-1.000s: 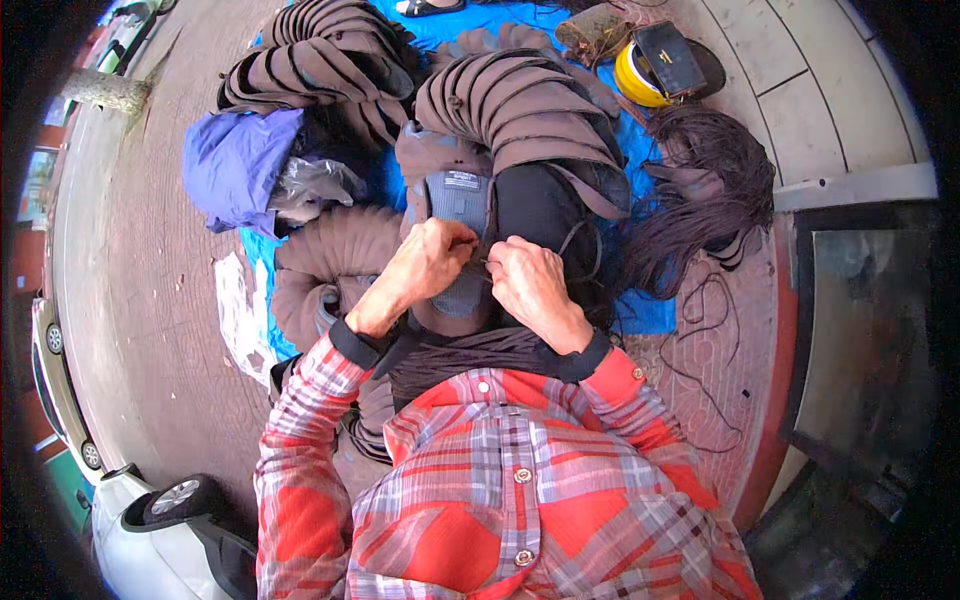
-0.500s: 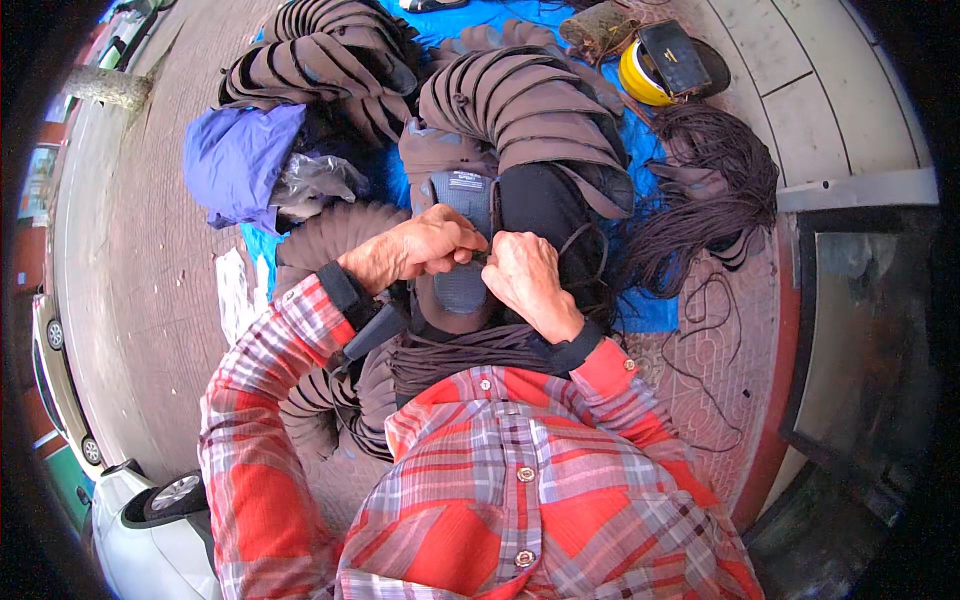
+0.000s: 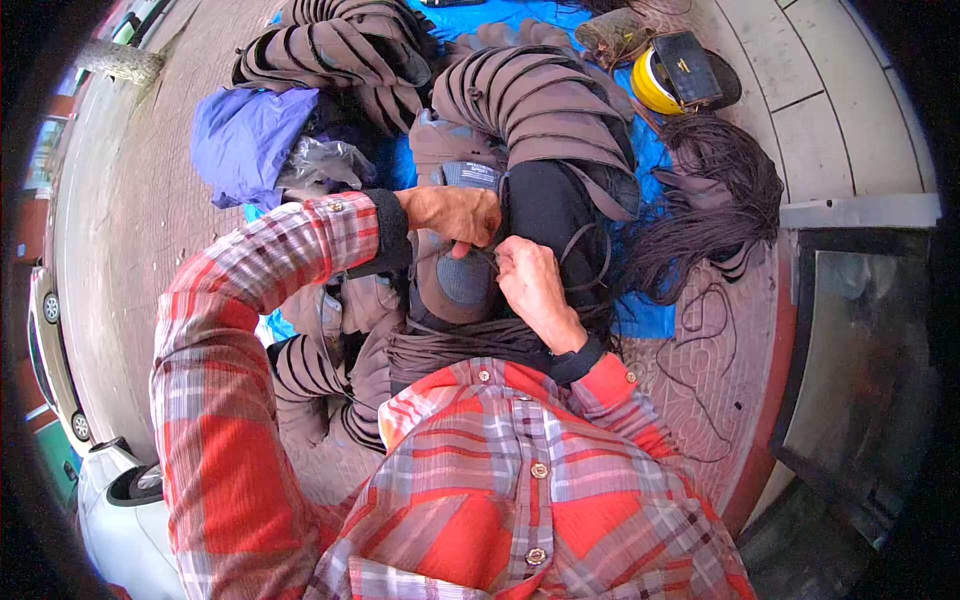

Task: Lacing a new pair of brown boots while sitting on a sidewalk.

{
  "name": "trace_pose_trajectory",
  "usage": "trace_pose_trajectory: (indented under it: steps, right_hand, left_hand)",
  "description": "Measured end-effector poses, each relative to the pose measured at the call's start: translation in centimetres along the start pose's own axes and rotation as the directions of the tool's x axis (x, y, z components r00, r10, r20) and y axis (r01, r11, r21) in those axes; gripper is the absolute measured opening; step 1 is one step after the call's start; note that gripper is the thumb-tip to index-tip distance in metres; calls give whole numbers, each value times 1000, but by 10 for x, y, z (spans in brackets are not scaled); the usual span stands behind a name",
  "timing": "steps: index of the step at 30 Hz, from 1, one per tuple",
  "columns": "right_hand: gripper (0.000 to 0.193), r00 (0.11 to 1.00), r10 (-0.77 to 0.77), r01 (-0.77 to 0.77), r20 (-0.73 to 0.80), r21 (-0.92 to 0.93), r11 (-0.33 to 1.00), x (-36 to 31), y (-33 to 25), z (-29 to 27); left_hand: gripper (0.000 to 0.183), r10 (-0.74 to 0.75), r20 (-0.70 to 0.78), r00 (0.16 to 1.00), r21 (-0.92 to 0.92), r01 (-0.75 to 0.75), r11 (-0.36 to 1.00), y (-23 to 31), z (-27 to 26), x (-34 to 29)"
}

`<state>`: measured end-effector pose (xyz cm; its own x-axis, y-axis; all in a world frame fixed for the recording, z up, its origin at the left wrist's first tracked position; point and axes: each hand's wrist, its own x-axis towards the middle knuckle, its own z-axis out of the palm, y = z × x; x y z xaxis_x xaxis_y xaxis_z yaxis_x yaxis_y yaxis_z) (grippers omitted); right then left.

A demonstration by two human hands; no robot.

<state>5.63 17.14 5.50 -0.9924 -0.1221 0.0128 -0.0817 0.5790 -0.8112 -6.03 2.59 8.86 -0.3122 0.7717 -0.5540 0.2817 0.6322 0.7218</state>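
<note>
A brown shoe upper point(image 3: 440, 298) with a blue-grey mesh toe lies over my lap, its toe toward me. My left hand point(image 3: 458, 214) is closed above it, the wrist bent and the knuckles facing right. Just below and to the right, my right hand point(image 3: 535, 285) pinches a thin dark shoelace point(image 3: 491, 257) at the upper's edge. The lace seems to run between both hands, though my left fingertips are partly hidden. Across my lap lies a bundle of brown laces point(image 3: 470, 346). Beyond my hands curves a nested row of brown uppers point(image 3: 535, 105).
More nested uppers point(image 3: 335, 50) lie at the far left, near a purple bag point(image 3: 245, 145). A heap of brown laces point(image 3: 710, 215) rests on the blue sheet point(image 3: 655, 318) at right. Behind it stands a yellow container point(image 3: 653, 85) with a black case point(image 3: 688, 70). A dark framed panel point(image 3: 860, 350) borders the right.
My left forearm has swung up and outward, and the left hand has turned over, now higher than the right. My right hand has shifted slightly down and right. The view has shifted a little.
</note>
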Motion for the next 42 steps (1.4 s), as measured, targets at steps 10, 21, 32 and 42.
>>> trace_pose_trajectory:
  steps: [10, 21, 32, 42]
  right_hand:
    - [29, 988, 125, -121, 86, -51, 991, 5, -14, -4]
    - [24, 974, 169, -205, 152, 261, 943, 12, 2, 1]
    - [24, 924, 341, -378, 173, 550, 745, 8, 4, 2]
    - [23, 996, 72, -81, 46, 240, 967, 0, -9, -14]
  left_hand:
    - [20, 1, -26, 1000, -90, -3, 996, -7, 8, -1]
    - [18, 236, 62, 970, 476, -236, 847, 1, 5, 2]
    - [17, -8, 149, 989, 169, -18, 985, 5, -2, 7]
    - [17, 598, 86, 797, 894, -327, 307, 2, -2, 8]
